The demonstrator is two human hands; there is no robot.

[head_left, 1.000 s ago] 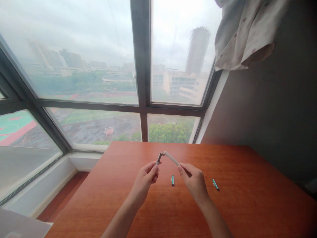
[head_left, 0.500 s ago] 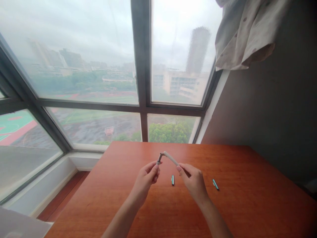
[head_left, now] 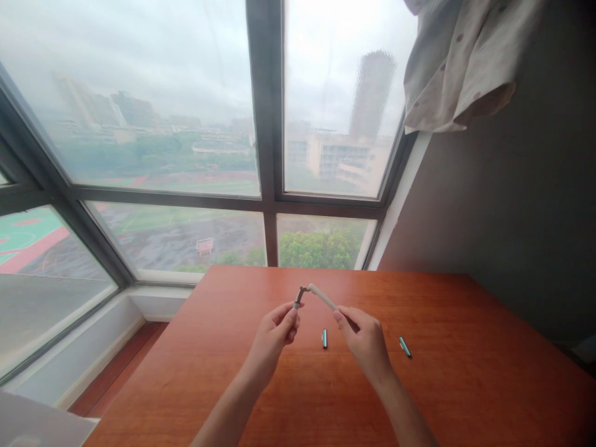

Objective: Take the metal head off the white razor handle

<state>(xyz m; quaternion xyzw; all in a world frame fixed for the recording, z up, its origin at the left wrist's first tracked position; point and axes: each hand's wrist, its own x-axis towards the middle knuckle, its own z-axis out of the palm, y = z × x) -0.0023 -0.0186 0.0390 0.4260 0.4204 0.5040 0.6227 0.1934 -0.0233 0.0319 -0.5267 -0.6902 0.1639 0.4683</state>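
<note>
Both my hands hold one small razor-like tool above the wooden table point(head_left: 465, 385). My right hand point(head_left: 365, 341) pinches the lower end of its white handle point(head_left: 322, 297). My left hand point(head_left: 274, 335) pinches the grey metal head piece point(head_left: 298, 297) at the handle's upper end. Handle and head meet at an angle, forming a peak between my hands. Two small teal and silver cartridges lie on the table: one point(head_left: 325, 338) between my hands, the other point(head_left: 405, 346) to the right of my right hand.
A large window with dark frames point(head_left: 265, 155) stands behind the table, with a white sill point(head_left: 158, 292) at the left. A pale cloth point(head_left: 456, 68) hangs at the upper right against the grey wall point(head_left: 521, 205).
</note>
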